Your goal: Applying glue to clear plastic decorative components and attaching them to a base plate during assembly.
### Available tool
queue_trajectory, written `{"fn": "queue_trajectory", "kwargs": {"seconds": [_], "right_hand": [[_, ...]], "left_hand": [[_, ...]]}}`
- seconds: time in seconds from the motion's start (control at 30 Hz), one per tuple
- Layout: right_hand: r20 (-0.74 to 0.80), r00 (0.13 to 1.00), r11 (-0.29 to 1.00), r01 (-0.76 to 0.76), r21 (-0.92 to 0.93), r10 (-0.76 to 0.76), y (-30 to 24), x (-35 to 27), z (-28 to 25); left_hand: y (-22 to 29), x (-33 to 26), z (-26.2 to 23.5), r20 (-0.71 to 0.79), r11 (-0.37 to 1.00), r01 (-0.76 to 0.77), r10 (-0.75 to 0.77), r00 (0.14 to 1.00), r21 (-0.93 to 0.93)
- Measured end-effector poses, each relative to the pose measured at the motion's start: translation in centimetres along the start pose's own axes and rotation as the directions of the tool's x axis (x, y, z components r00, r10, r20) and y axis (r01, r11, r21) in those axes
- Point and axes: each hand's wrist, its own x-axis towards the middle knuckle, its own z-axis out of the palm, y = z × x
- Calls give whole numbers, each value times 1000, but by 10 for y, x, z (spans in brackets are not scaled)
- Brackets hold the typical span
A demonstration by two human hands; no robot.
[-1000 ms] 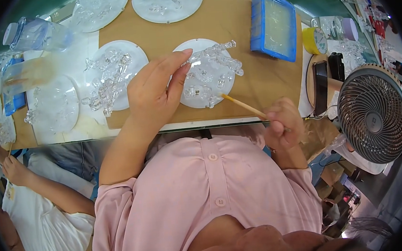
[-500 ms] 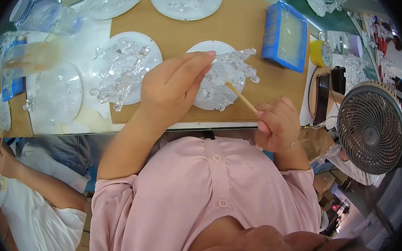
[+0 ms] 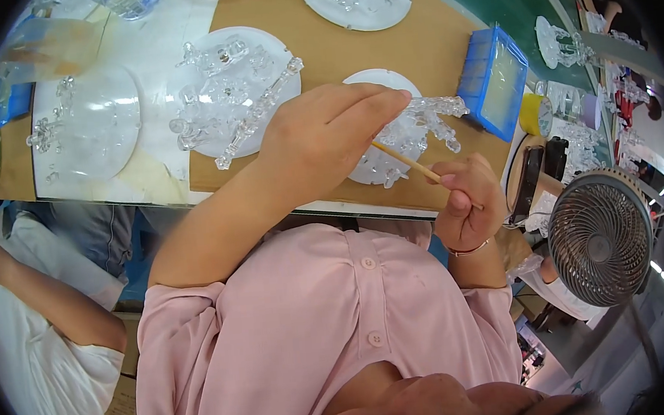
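Note:
My left hand (image 3: 334, 137) reaches over a small white disc (image 3: 369, 78). Its fingers are pressed together on a clear, knobbly plastic piece (image 3: 443, 107) that sticks out past the fingertips; the thumb's grip is hidden. Between finger and thumb, my right hand (image 3: 470, 200) pinches a thin wooden stick (image 3: 410, 162). The stick slants up leftward, and its far end meets the edge of my left hand. More clear pieces (image 3: 388, 173) lie on the disc beneath my left hand. Left of that hand, a larger white disc (image 3: 285, 51) carries several clear pieces, including a long rod (image 3: 262, 111).
A blue tray (image 3: 498, 85) with pale contents stands right of the disc, beside a yellow roll (image 3: 534, 113). A round fan (image 3: 600, 241) is at the right. More white discs (image 3: 360, 14) sit farther back on brown board. A co-worker's arm (image 3: 51, 300) is at the left.
The view has shifted, so the table things appear farther right. The stick's tip, visible over the disc before, now reaches the edge of my left hand. Both hands keep their holds.

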Motion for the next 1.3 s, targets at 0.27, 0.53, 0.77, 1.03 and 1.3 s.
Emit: {"fn": "queue_trajectory", "kwargs": {"seconds": [0.27, 0.53, 0.77, 1.03, 1.3], "right_hand": [[78, 995, 991, 67, -119, -58, -6, 6, -1], [107, 993, 993, 68, -101, -57, -10, 15, 1], [364, 699, 631, 714, -302, -616, -11, 22, 24], [279, 861, 819, 497, -288, -425, -5, 38, 11], [57, 990, 952, 142, -270, -131, 3, 45, -5]], "left_hand": [[0, 1, 0, 15, 995, 25, -24, 1000, -97], [1, 3, -3, 36, 994, 46, -42, 998, -98], [4, 7, -4, 75, 990, 72, -64, 995, -118], [7, 7, -5, 66, 997, 64, -61, 996, -43], [3, 5, -2, 79, 977, -124, 112, 991, 174]]}}
